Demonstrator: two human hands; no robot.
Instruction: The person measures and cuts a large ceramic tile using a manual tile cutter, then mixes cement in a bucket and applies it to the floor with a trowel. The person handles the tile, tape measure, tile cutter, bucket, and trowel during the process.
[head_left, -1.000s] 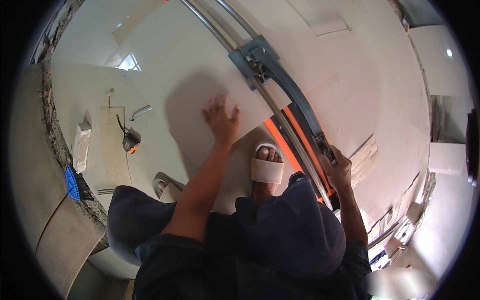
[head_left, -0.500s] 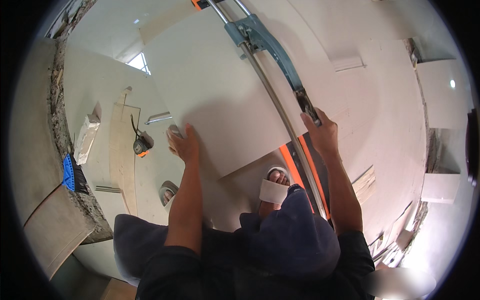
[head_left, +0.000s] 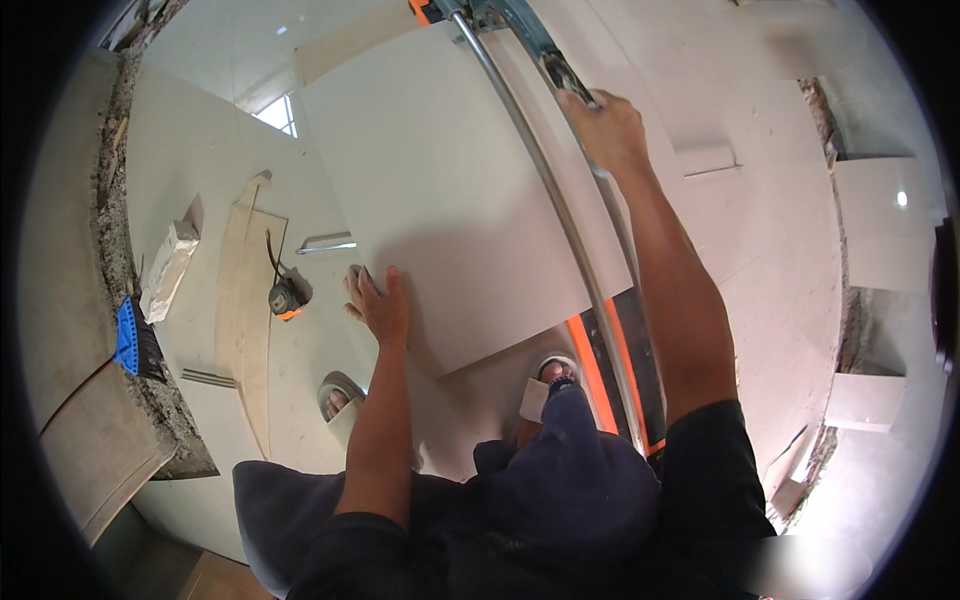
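Item: a large pale tile (head_left: 440,200), lying flat and reaching from the centre of the view toward 11 o'clock. Its right part passes beneath the steel rail (head_left: 547,175) of a tile cutter, whose orange-edged base (head_left: 588,362) shows bare toward 4 o'clock.

Hands: the left hand (head_left: 378,305), at 9 o'clock, rests at the tile's left edge with thumb and fingers spread. The right hand (head_left: 610,130), at 1 o'clock, is closed around the cutter's lever handle (head_left: 566,74).

Handling, as judged: the tile appears rigid and, given its breadth, probably heavy. Its smooth face likely offers little grip; edges and corners should be treated as liable to chip, and the whole as brittle under bending. Sound holds would be flat palms beneath two opposite edges, clear of the corners. The lever handle appears stiff and suited to a full grip.

Markings: no brand, label or lettering is legible on the tile, the cutter or the tape measure (head_left: 287,297) at 9 o'clock.
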